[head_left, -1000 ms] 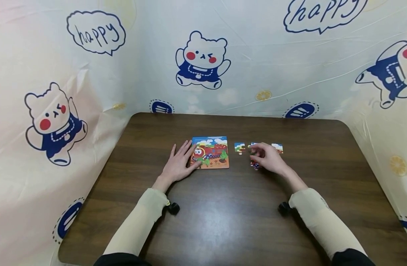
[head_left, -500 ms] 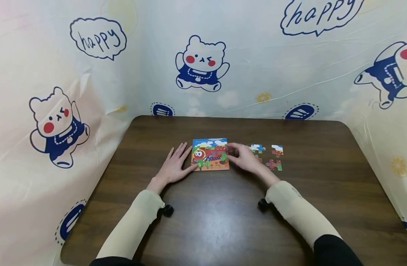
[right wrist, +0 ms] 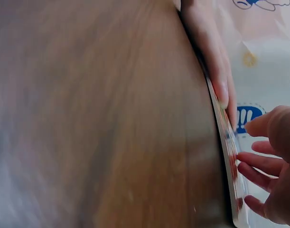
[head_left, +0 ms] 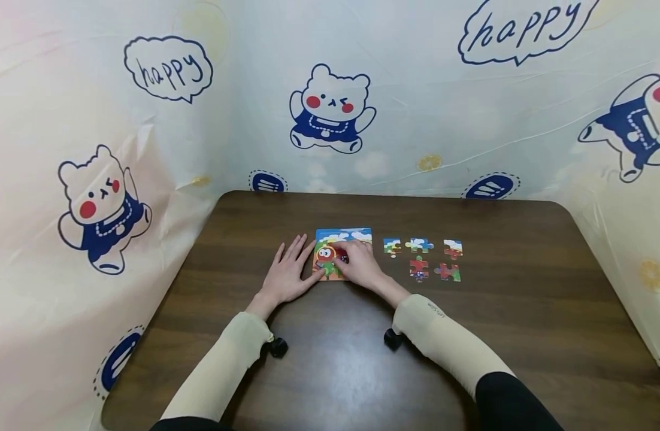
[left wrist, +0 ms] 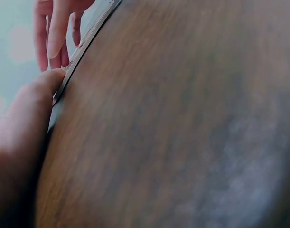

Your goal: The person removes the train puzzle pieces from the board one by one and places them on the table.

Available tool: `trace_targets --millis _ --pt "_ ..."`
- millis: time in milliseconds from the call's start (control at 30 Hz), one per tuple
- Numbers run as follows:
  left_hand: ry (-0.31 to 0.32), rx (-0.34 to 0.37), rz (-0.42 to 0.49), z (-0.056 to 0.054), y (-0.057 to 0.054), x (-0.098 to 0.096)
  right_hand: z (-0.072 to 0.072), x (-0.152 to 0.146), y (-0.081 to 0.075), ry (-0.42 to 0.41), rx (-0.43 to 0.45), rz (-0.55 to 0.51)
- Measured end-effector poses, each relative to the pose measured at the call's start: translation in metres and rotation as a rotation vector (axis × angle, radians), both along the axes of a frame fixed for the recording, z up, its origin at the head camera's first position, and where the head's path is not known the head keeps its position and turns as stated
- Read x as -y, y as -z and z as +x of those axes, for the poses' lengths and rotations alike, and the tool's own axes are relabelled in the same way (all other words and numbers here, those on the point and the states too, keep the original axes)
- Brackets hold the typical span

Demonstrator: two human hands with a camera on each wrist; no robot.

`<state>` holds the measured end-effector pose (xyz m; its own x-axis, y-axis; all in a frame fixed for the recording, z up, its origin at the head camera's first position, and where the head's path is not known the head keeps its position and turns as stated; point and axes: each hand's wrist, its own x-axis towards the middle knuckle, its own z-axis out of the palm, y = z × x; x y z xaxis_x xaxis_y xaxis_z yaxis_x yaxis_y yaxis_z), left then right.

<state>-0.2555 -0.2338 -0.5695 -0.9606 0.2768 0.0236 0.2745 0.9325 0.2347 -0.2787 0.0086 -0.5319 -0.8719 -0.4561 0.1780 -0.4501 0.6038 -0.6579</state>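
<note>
A square jigsaw puzzle board [head_left: 345, 234] with a blue sky and a cartoon red train lies on the table. My left hand [head_left: 287, 277] lies flat at its left side, fingers spread, thumb on the lower left corner. Over the right part of the board is my right hand [head_left: 359, 263], its fingers loosely bent and fingertips close to the picture, hiding much of it. In the right wrist view, the right fingers [right wrist: 263, 164] reach the board's surface with nothing between them and the thumb. The left thumb [left wrist: 52, 80] shows at the board's edge in the left wrist view.
Several loose jigsaw pieces lie right of the board: a sky-and-green piece [head_left: 392, 246], a cloud piece [head_left: 418, 245], a corner piece [head_left: 453, 248], a red piece [head_left: 418, 269] and a red-green piece [head_left: 447, 272]. A printed curtain [head_left: 394, 137] surrounds the brown table [head_left: 330, 359].
My right hand has moved left, from over the loose pieces past the board's right edge to over the picture. The pieces it covered now show. My left hand stays beside the board.
</note>
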Motion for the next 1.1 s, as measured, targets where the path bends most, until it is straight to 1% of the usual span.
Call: trace_targets --millis 167,333,433,533,633,767,900,1100 --pt "-0.005 0.002 -0.003 -0.002 0.003 0.001 -0.001 0.004 0.000 0.043 0.067 -0.084" --pt "-0.003 0.000 0.012 -0.002 0.003 0.001 -0.006 0.006 -0.001 0.125 0.185 -0.191" --pt "0.002 0.004 0.009 -0.002 0.003 0.000 -0.009 0.007 -0.002 0.168 0.255 -0.195" --pt "0.000 0.002 0.008 0.000 0.002 -0.001 -0.011 0.008 -0.003 0.178 0.292 -0.161" --pt "0.004 -0.002 0.020 0.002 0.000 -0.003 -0.012 0.009 -0.003 0.173 0.275 -0.096" --pt "0.012 0.000 0.018 0.003 -0.001 -0.004 -0.009 0.011 0.002 0.175 0.202 -0.018" --pt "0.007 -0.014 0.011 0.002 -0.001 -0.003 -0.007 0.013 0.004 0.170 0.153 -0.028" --pt "0.006 -0.011 0.010 0.003 -0.001 -0.001 -0.006 0.011 0.005 0.132 0.165 -0.087"
